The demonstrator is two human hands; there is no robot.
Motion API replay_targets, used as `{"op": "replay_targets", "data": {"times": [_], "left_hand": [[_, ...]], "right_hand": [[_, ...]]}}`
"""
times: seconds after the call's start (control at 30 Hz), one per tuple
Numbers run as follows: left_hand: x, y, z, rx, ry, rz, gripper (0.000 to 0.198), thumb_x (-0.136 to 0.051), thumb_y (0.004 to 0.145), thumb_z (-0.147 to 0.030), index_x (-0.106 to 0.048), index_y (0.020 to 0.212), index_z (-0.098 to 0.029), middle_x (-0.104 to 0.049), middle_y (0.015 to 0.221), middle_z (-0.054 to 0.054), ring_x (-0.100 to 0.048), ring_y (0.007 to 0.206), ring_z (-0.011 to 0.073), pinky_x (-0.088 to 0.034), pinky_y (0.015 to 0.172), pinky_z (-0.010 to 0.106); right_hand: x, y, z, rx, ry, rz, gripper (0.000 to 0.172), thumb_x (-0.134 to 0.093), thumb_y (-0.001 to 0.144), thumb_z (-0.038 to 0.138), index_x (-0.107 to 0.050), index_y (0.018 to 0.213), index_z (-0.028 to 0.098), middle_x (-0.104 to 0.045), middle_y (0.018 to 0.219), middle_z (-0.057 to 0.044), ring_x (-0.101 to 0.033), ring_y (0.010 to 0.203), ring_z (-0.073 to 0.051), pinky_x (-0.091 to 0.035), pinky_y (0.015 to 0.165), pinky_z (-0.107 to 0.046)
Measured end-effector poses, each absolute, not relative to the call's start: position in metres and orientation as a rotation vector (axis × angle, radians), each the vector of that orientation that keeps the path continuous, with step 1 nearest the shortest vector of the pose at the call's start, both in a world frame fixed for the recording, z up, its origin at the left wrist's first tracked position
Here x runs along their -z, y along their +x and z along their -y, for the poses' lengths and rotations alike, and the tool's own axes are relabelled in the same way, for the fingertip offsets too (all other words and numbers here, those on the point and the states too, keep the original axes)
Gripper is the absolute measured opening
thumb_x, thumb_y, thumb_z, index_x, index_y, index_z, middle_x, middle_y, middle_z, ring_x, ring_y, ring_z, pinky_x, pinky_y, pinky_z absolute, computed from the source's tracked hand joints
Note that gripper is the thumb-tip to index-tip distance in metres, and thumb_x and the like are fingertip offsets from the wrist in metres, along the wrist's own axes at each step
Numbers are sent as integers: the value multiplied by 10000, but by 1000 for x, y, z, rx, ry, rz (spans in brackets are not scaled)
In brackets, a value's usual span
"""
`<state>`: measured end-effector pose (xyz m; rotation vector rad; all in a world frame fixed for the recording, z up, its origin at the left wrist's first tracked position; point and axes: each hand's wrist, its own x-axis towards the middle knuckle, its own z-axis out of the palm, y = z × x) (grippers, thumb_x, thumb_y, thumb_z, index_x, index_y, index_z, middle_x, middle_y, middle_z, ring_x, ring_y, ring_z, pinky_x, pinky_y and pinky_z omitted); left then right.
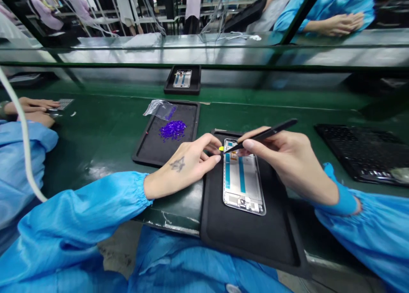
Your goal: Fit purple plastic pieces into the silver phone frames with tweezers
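A silver phone frame (251, 178) with blue strips lies on a black tray (220, 225) in front of me. My right hand (277, 156) pinches black tweezers (268, 133), their tips pointing down at the frame's upper left part. Other fingers of this hand rest over the frame's top right. My left hand (191, 161) is curled at the frame's upper left edge, thumb and index finger close beside a small yellow tab (221, 148). Partly hidden are the left fingertips, which appear to hold the frame's edge.
Left of centre, another black tray (147, 146) carries a pile of small purple pieces (173, 130) and a clear plastic bag (159, 109). Behind it, a smaller tray (166, 88) holds another phone frame (182, 78). A black ridged tray (367, 152) lies right. A co-worker's hands (35, 107) are at left.
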<state>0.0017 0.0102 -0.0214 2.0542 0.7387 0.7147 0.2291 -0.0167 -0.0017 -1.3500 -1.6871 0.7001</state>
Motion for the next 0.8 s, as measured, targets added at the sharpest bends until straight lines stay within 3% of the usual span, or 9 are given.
{"op": "replay_targets", "data": {"times": [0.13, 0.23, 0.4, 0.57, 0.8], "left_hand": [[21, 5, 10, -450, 2652, -463, 159, -587, 989, -332, -575, 1017, -176, -643, 1095, 52, -568, 971, 207, -511, 849, 365], [30, 10, 22, -279, 2850, -393, 164, -580, 990, -337, -564, 1020, -177, -601, 1174, 74, -516, 996, 235, -513, 814, 388], [44, 14, 24, -438, 2972, -286, 53, -514, 1001, -182, -563, 1000, -160, -614, 1124, 76, -529, 1008, 231, -524, 772, 347], [35, 10, 24, -716, 2895, -187, 177, -459, 1045, -237, -573, 947, -143, -671, 1069, 69, -590, 946, 203, -553, 788, 320], [22, 6, 26, -796, 2845, -161, 197, -471, 1031, -184, -579, 873, -139, -700, 1045, 78, -623, 918, 187, -576, 827, 325]], "right_hand": [[9, 251, -6, -570, -1374, 1607, 256, -718, 864, 461, -725, 825, 208, -733, 746, -29, -713, 724, -219, -567, 699, -346], [20, 262, -19, -547, -1393, 1626, 225, -699, 877, 425, -718, 834, 205, -737, 788, -35, -717, 769, -225, -566, 736, -359], [30, 263, -22, -588, -1360, 1663, 250, -679, 892, 456, -692, 858, 209, -710, 813, -31, -702, 780, -224, -562, 755, -375], [32, 261, -17, -684, -1314, 1695, 300, -685, 887, 512, -678, 896, 212, -689, 832, -29, -694, 759, -223, -567, 723, -376], [32, 261, -15, -642, -1315, 1799, 281, -650, 918, 502, -672, 916, 222, -697, 798, -23, -683, 728, -220, -541, 673, -358]]}}
